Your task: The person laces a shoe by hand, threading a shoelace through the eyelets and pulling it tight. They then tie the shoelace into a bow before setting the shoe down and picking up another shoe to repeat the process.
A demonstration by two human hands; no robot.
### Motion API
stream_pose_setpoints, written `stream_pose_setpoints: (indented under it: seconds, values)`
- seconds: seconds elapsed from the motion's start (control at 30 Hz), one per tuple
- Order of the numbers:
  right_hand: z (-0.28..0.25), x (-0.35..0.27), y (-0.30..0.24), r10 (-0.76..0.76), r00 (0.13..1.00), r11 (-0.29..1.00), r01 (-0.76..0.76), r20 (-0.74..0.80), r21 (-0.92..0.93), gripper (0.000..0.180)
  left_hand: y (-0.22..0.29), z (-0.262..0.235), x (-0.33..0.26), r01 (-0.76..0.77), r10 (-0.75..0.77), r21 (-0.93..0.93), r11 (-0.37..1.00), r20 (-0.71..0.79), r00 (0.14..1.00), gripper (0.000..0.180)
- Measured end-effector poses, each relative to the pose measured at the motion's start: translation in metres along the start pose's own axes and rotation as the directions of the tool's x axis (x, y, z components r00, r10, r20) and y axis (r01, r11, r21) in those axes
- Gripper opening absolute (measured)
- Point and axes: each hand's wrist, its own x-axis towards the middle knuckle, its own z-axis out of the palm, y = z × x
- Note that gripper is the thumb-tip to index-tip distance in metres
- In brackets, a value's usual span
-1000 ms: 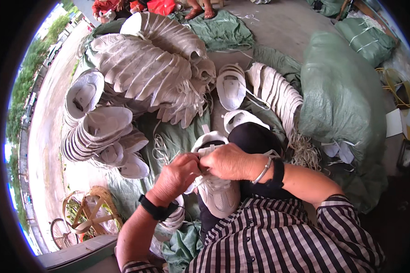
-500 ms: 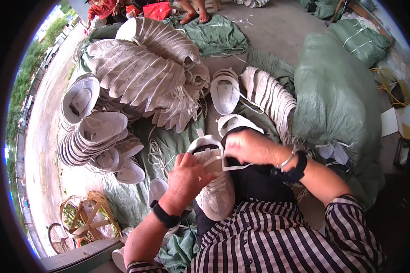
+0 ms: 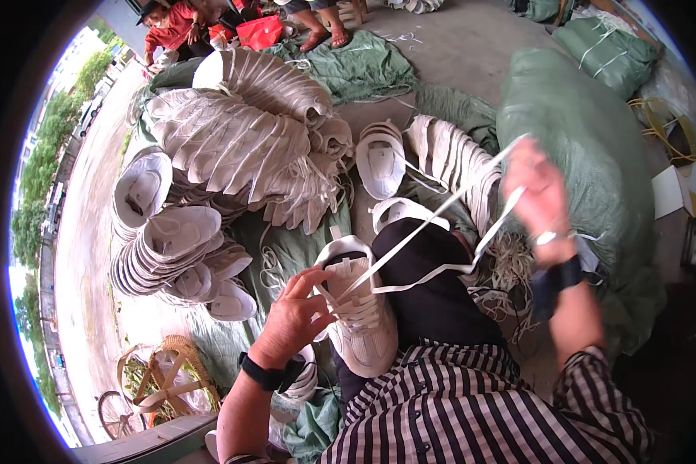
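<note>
A white lace-up shoe [image 3: 361, 344] rests on my dark-clothed lap, its toe toward me and its opening facing away. My left hand [image 3: 288, 319] grips the left edge of the lacing area between thumb and fingers. Up and to the right, my right hand [image 3: 535, 189] is closed on a white shoelace [image 3: 433, 214], slightly blurred by motion. One stretch of the lace runs taut from the upper eyelets to this hand; another hangs slack below it. Lower crossings of lace lie over the tongue.
Nested shoe uppers [image 3: 224, 139] are heaped at the far left, with another stack [image 3: 170, 240] below. A curved row of uppers [image 3: 456, 158] stands ahead, beside a large green sack [image 3: 572, 155]. Loose laces [image 3: 510, 263] lie right of my lap. A person [image 3: 174, 31] sits at the back.
My right hand has moved from beside the shoe's opening up and right, drawing the lace out long. My left hand stays at the shoe's left side with its fingers shifted slightly.
</note>
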Motion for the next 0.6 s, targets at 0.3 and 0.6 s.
stream_pose_setpoints:
  seconds: [0.3, 0.6]
  values:
    - [0.186, -0.034, -0.009, 0.112, 0.932, 0.799, 0.121, 0.344, -0.589, 0.014, 0.017, -0.003, 0.061, -0.04, 0.03, -0.195, 0.98, -0.055, 0.998, 0.022]
    - [0.172, -0.04, -0.013, 0.217, 0.907, 0.604, 0.166, 0.361, -0.78, 0.017, 0.027, -0.011, 0.047, 0.18, -0.192, -0.792, 0.583, 0.082, 0.978, 0.024]
